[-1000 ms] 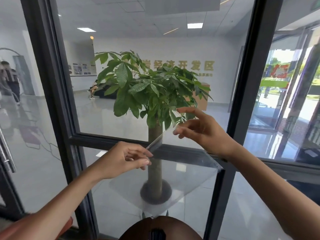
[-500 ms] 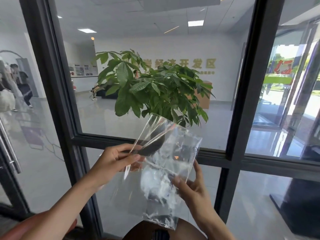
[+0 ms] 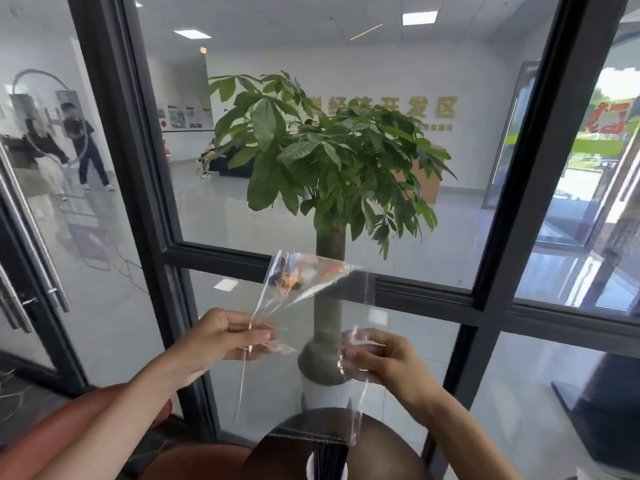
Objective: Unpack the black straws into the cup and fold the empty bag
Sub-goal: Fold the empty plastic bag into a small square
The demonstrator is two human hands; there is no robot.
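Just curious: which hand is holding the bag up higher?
The left hand: it pinches the clear bag slightly higher than the right hand, which grips the opposite edge.

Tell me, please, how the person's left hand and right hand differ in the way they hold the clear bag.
The left hand sits a little higher than the right hand. The left hand pinches the side of the clear bag where it gathers into creases, with a corner fanning up above it; the right hand pinches the opposite side, where the film hangs down flatter. Both hands pinch the bag in front of the glass wall, and it looks empty.
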